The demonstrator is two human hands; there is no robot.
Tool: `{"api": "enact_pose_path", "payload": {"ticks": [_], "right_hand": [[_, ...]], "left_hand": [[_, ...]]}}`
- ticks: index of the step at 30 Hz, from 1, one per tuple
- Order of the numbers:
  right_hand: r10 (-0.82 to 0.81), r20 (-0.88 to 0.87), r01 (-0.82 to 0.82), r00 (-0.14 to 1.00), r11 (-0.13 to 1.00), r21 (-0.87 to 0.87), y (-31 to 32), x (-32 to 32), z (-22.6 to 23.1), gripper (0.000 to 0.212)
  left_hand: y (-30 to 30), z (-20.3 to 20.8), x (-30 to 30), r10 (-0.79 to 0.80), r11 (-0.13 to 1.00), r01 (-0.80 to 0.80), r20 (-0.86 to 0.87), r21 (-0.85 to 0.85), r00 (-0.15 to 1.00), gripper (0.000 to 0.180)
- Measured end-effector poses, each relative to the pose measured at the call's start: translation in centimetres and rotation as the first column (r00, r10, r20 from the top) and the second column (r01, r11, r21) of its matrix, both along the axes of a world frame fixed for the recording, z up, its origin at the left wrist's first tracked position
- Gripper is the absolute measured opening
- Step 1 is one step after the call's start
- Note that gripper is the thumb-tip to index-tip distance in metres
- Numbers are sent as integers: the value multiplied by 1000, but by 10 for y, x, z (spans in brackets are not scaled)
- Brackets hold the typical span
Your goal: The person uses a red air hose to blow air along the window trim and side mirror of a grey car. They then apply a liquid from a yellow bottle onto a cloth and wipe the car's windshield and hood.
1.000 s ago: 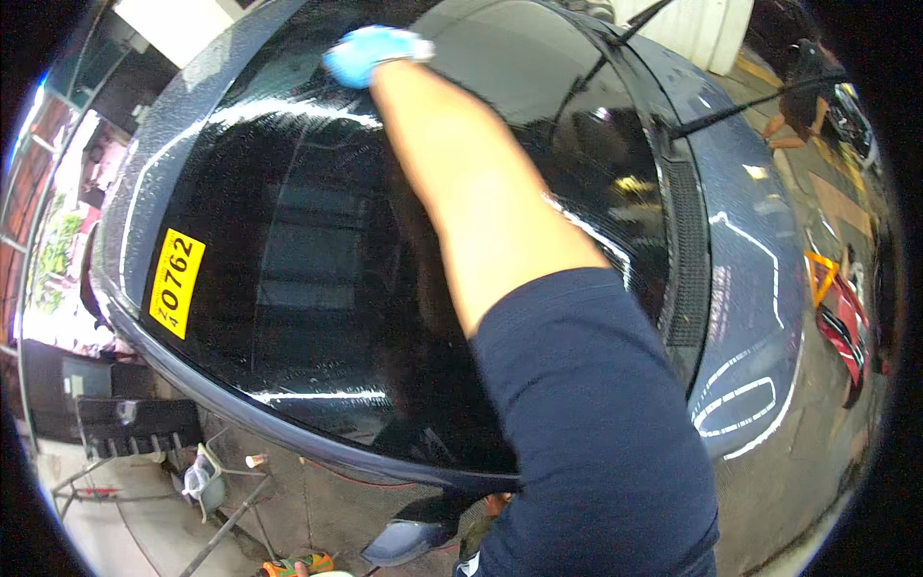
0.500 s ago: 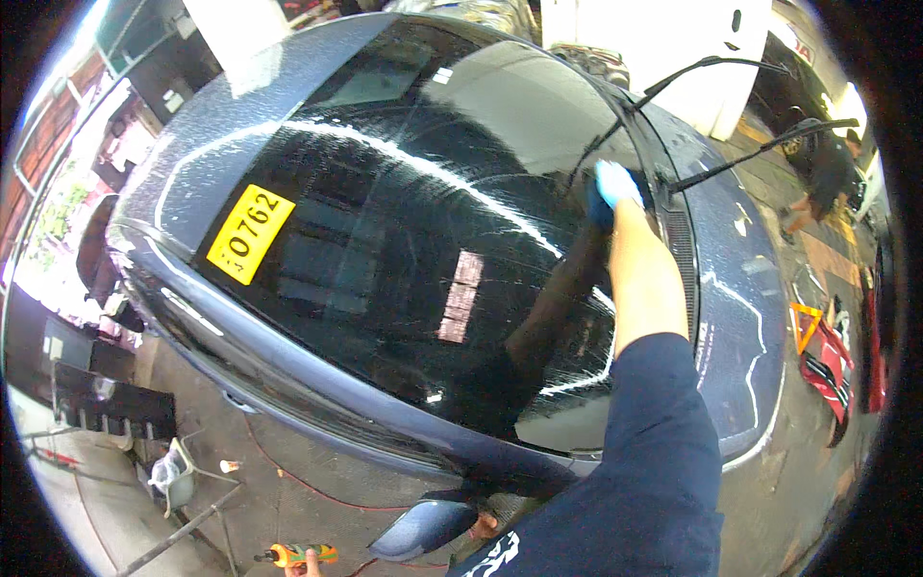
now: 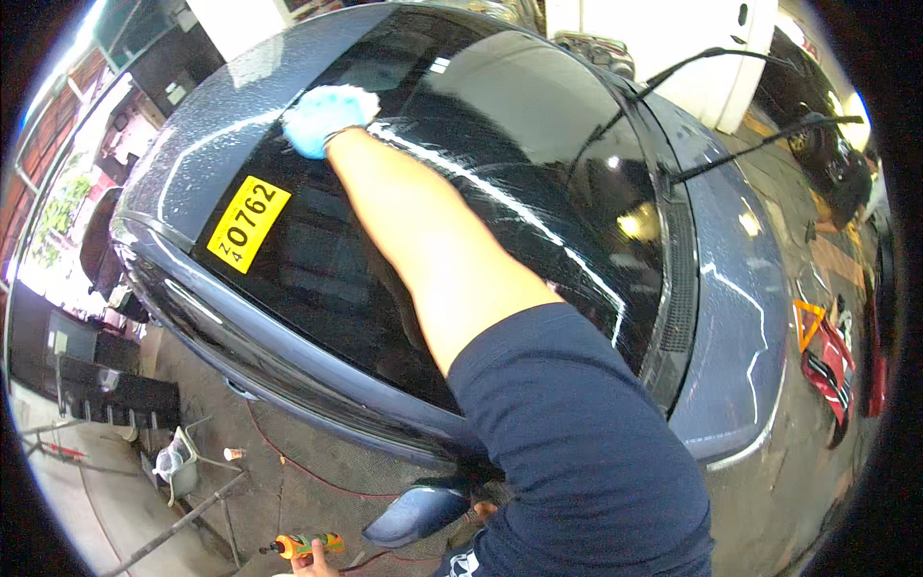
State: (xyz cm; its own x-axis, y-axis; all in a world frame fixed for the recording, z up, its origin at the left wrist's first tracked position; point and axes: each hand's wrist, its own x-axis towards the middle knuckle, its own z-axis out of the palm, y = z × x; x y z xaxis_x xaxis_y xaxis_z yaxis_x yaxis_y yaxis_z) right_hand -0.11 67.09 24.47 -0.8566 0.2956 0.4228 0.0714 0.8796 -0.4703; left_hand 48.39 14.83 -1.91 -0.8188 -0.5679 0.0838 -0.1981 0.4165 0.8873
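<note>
My right arm stretches over a dark car windscreen [image 3: 538, 163], and my right hand [image 3: 325, 133] is at its roof-side edge. A light blue and whitish fluffy cloth [image 3: 336, 104] covers that hand and lies against the glass; whether it is worn like a mitt I cannot tell, as the fingers are hidden. White streaks show on the glass beside it. Low in the view, my left hand [image 3: 312, 564] is closed around an orange squeeze bottle [image 3: 308, 545] with a dark tip, held apart from the car near the side mirror [image 3: 418, 514].
Two wiper arms [image 3: 716, 165] stand raised off the windscreen. A yellow plate-like sticker [image 3: 248, 226] is on the glass. A thin red hose [image 3: 317, 483] runs along the floor beside a metal-bar stand [image 3: 192, 514]. Red car parts [image 3: 832, 370] lie at the right; a person [image 3: 851, 192] is beyond.
My right hand has swept the blue cloth from the wiper side of the windscreen leftward to the roof-side edge. My left hand with the bottle has risen slightly into view.
</note>
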Motion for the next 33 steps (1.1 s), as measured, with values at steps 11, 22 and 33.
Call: {"api": "enact_pose_path", "payload": {"ticks": [11,22,33], "right_hand": [[-679,295,731,672,672,-119,343,346,-328,64],[-435,262,480,861,866,-138,112,155,-76,55],[-44,-67,51,997,994,101,-145,23,-3,43]], "left_hand": [[-54,-55,-51,-232,972,233,-14,18,973,33],[-77,-74,-19,-181,967,202,-140,155,974,31],[-102,-77,22,-60,987,75,-107,143,992,36]]}}
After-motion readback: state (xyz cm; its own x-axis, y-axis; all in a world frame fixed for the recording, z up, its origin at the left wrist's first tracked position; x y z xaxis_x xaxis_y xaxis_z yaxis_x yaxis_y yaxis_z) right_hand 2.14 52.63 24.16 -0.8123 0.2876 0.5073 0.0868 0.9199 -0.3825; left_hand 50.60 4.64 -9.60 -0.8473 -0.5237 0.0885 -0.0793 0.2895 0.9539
